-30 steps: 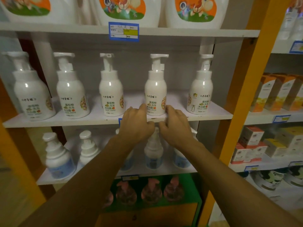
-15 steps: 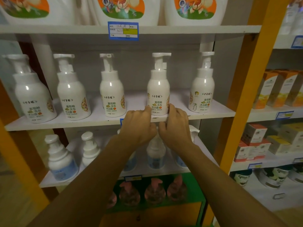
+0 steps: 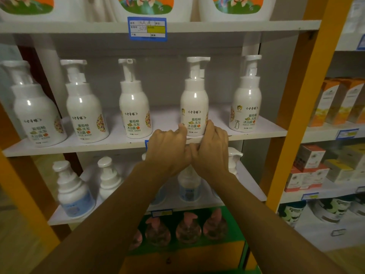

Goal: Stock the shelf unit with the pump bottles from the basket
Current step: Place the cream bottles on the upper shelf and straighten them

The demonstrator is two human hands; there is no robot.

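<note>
While both hands sit close together at the shelf edge, they hide the bottom of one white pump bottle [image 3: 194, 107] and most of the bottles on the shelf below them. The big jugs [image 3: 150, 4] at the top are cut off, and the small words on the blue price tag [image 3: 147, 28] are too tiny to read. No basket shows.

The left hand [image 3: 167, 153] has its fingers curled, and its fingertips [image 3: 182, 127] touch the low left side of that bottle. The right hand [image 3: 210, 150] curls too, with its fingertips [image 3: 207, 125] on the bottle's low right side. The bottle stands up straight between the fingers, near the front of the middle shelf [image 3: 59, 146]. The two hands touch each other by the thumbs.

Left of the fingers stand three more white pump bottles in a row. Right of the fingers stands one more [image 3: 245, 103]. Under the arms are pink pump bottles [image 3: 187, 228] in a green box. Far right of the fingers, past an orange post [image 3: 308, 91], are small boxes [image 3: 310, 157].
</note>
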